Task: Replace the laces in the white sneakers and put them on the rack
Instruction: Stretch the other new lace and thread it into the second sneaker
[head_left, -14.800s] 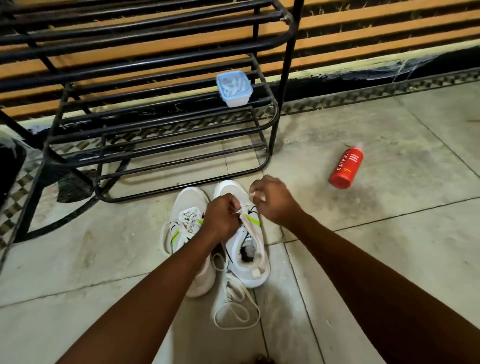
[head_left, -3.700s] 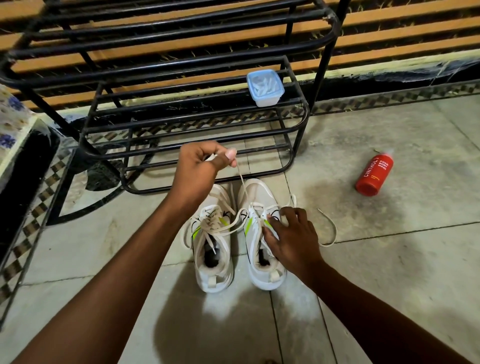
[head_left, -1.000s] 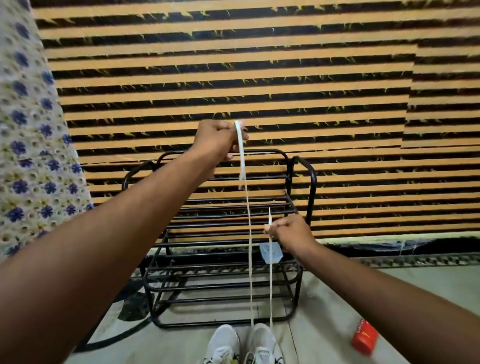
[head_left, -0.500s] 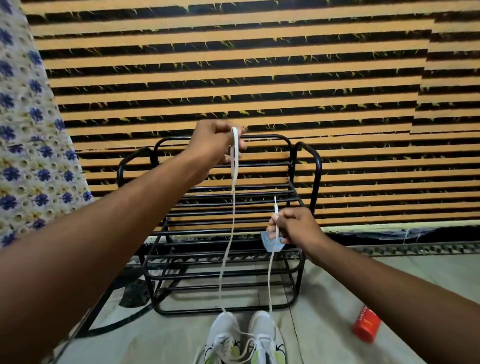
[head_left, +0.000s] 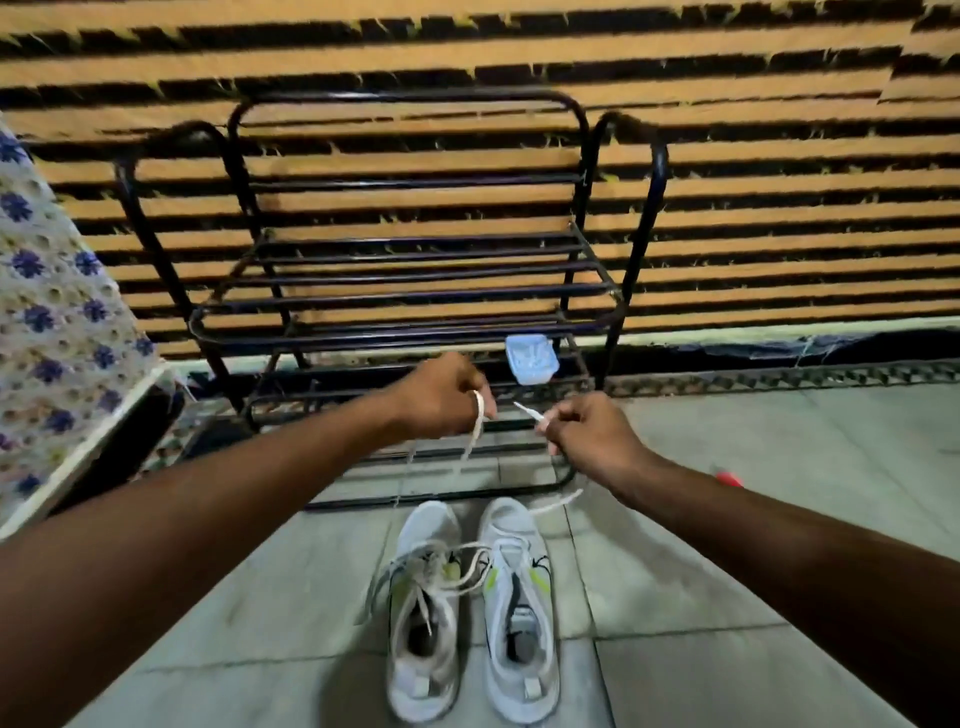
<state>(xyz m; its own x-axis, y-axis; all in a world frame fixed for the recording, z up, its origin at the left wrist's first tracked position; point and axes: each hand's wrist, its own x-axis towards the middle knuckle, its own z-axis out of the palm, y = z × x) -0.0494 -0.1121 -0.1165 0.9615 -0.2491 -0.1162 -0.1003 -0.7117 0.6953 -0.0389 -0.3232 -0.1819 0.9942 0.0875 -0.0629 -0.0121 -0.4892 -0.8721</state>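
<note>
Two white sneakers stand side by side on the tiled floor, the left sneaker (head_left: 423, 613) and the right sneaker (head_left: 519, 603), toes toward the black metal rack (head_left: 405, 306). A white lace (head_left: 470, 441) runs up from the right sneaker's eyelets. My left hand (head_left: 441, 397) grips one end of it, looped over a finger. My right hand (head_left: 592, 434) pinches the other end, its tip sticking out to the left. Both hands hover above the sneakers' toes, in front of the rack's lower shelf. Loose lace also lies tangled across the left sneaker.
A small pale blue lidded box (head_left: 532, 358) sits on the rack's lower shelf at the right. A red bottle (head_left: 727, 477) lies on the floor behind my right forearm, mostly hidden. A flower-patterned cloth (head_left: 47, 322) hangs at the left. A striped wall stands behind the rack.
Both hands have dropped from high in front of the rack to just above the sneakers, bringing the lace ends down so the lace now hangs slack. The view has tilted down.
</note>
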